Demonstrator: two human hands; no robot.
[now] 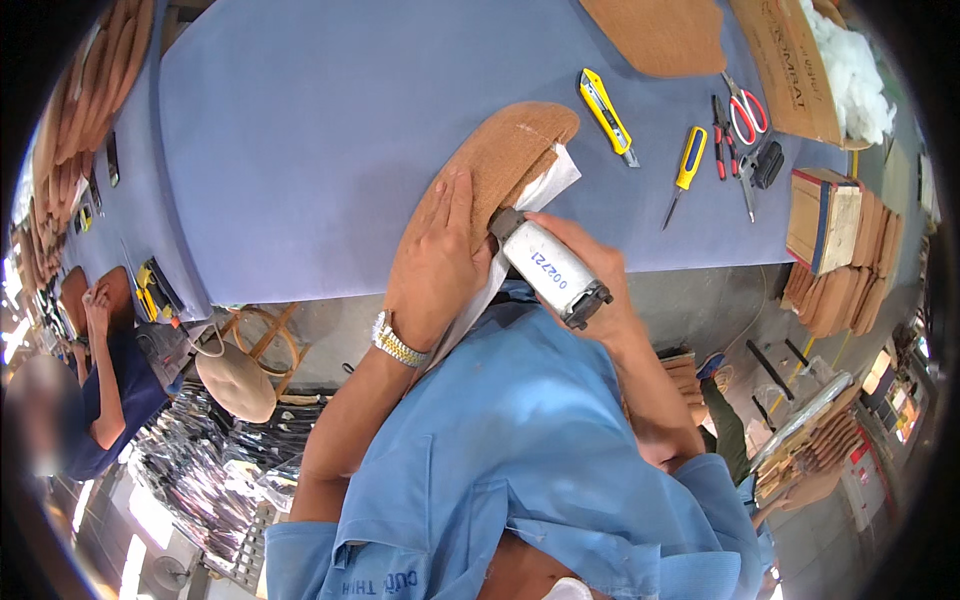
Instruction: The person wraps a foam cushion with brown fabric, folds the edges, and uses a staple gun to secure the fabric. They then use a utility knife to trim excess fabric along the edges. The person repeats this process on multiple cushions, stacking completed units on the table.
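A brown fabric-covered curved pad lies at the near edge of the blue table, with white cloth showing along its right side. My left hand holds the pad, its fingers over the brown fabric and its thumb at the inner edge. Wrapped round a white cylindrical staple gun with black ends is my right hand. The gun's dark nose meets the pad's inner edge beside my left thumb. Part of the pad is hidden under my left hand, and the gun's grip is covered by my right.
To the right on the table lie a yellow utility knife, a yellow screwdriver, red-handled pliers and scissors. A cardboard box with white stuffing stands far right. A co-worker sits at left.
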